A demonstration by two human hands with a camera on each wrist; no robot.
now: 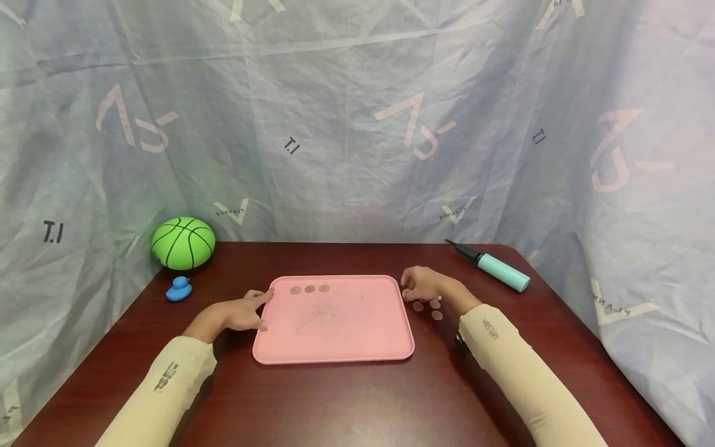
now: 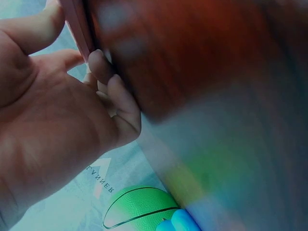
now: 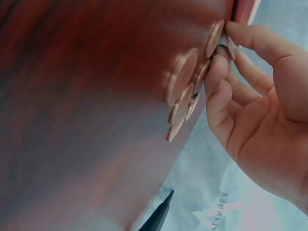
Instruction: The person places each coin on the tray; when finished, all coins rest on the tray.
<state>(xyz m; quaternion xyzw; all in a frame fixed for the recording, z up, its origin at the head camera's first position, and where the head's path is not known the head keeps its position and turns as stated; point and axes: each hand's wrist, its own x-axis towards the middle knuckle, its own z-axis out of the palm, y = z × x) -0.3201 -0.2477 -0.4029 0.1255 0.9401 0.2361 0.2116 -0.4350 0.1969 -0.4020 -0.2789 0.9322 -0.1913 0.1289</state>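
The coins lie loose on the dark desk just right of the pink tray, right of centre in the head view. The right hand is over them, its fingers curled and pinching one coin by its edge, close against the tray's side. Small, thin, stiff and light, a coin is likely slippery on this smooth desk; it is best taken by the rim between thumb and fingertip, or slid to an edge first.

Three coins sit in a row along the tray's far rim, upper left of the tray. Beside the right hand the head view shows about three more on the desk; the wrist view suggests four or five overlapping, so the exact count is unclear.

The left hand rests at the tray's left edge, forefinger stretched onto the rim, holding nothing.

One green ball and one blue duck toy sit at the left; one teal pump lies at the right.
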